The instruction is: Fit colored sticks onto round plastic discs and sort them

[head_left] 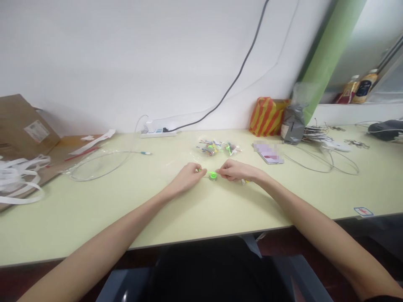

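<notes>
A small bright green plastic piece with a round, clear-looking base [213,176] sits between my two hands over the table. My left hand [189,176] is closed in a pinch at its left side, with a bit of green showing at the fingertips. From the right, my right hand [236,170] pinches close against the same green piece. Which exact part each set of fingers grips is too small to tell. Under my right wrist a small yellow and white bit [244,181] peeks out. Just beyond my hands lie clear bags of colourful small plastic parts [210,147].
A phone [270,152] lies right of the bags, before a striped bag [266,116] and a grey pouch [292,124]. A power strip [158,133] stands by the wall. Cables [94,172] curl on both sides. At far left are a cardboard box [23,126] and white straps [22,180].
</notes>
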Available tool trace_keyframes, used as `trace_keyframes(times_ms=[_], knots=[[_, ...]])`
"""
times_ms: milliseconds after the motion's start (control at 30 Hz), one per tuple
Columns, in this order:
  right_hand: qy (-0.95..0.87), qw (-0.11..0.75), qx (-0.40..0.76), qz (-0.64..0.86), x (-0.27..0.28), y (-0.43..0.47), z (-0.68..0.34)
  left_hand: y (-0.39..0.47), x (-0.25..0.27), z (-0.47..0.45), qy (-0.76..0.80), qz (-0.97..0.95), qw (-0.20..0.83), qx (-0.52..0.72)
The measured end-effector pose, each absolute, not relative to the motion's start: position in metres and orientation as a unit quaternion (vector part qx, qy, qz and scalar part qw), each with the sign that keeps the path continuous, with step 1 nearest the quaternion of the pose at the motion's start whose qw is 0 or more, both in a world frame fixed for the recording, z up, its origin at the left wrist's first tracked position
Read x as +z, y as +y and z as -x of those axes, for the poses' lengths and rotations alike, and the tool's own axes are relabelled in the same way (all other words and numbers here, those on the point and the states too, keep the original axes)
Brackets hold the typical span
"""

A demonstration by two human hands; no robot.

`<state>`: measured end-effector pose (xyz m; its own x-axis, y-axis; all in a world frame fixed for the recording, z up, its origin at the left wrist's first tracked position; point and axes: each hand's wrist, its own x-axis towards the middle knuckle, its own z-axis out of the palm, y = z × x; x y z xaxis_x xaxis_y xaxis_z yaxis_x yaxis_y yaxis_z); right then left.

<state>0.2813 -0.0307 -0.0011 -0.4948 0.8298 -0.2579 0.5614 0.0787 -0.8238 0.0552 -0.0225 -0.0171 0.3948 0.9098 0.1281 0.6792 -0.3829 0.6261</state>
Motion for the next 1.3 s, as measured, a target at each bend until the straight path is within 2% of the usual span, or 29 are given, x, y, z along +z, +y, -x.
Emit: trace_keyframes(times_ms=[267, 433, 900, 1033, 1200, 1300], knots=[[-0.718, 0.113, 0.46, 0.51, -0.008, -0.03, -0.28, -0.028, -0.025, -0.06, 0.519, -0.837, 0.076, 0.158], [-0.744, 0.095, 0.381, 0.541, -0.003, -0.033, -0.275, -0.028, -0.027, -0.061, 0.52, -0.844, 0.039, 0.127], [-0.798, 0.023, 0.192, 0.57, 0.002, -0.035, -0.265, -0.022, -0.021, -0.053, 0.484, -0.86, 0.084, 0.138], [-0.807, 0.001, 0.171, 0.565, 0.001, -0.034, -0.263, -0.021, -0.021, -0.052, 0.479, -0.863, 0.083, 0.138], [-0.822, 0.051, 0.162, 0.544, -0.004, -0.038, -0.267, -0.024, -0.023, -0.049, 0.481, -0.859, 0.093, 0.148], [-0.832, 0.092, 0.204, 0.508, -0.006, -0.037, -0.274, -0.027, -0.024, -0.049, 0.49, -0.856, 0.077, 0.146]])
